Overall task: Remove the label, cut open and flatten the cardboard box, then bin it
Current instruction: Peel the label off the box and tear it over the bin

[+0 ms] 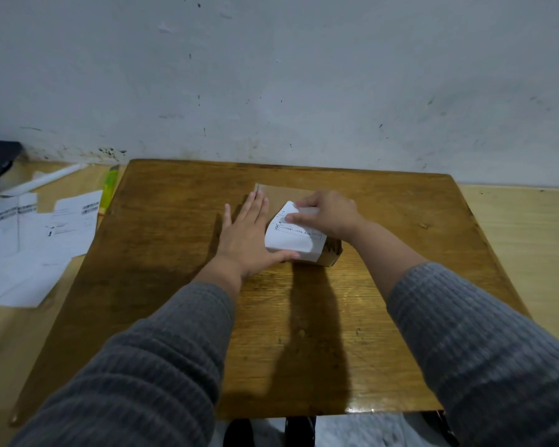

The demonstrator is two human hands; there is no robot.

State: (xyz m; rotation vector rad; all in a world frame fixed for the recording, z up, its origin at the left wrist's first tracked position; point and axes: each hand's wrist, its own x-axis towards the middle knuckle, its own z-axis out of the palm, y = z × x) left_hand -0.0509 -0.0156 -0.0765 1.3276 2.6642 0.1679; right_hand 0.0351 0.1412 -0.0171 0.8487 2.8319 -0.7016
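Head view of a wooden table (384,333) set against a scuffed wall (271,75). The cardboard box (329,254) lies a little back of the table's centre, nearer the far edge than the near one, and is largely covered by its white label (296,241) and by both hands; only its near right corner and a strip of its far edge show.

The left hand (247,237) is spread flat, fingers extended and together, palm pressed on the box's left side and the table beside it. It grips nothing; the thumb lies along the box's near edge. This posture likely serves as a brace, so the box does not slide or lift while the label is pulled.

The right hand (328,214) is curled over the label's far end, thumb and fingertips pinching the paper. That end stands raised off the box, while the near part of the label appears to lie flat, perhaps stuck. Peeling from the far end toward the body would pull the box against the bracing palm.

Judged stage: label removal under way; cutting, flattening and binning not yet begun. No bin is in view.

On the floor past the table's left edge lie loose printed sheets (29,240), and a yellow-green object (110,185), possibly a cutter, rests by the far left corner.
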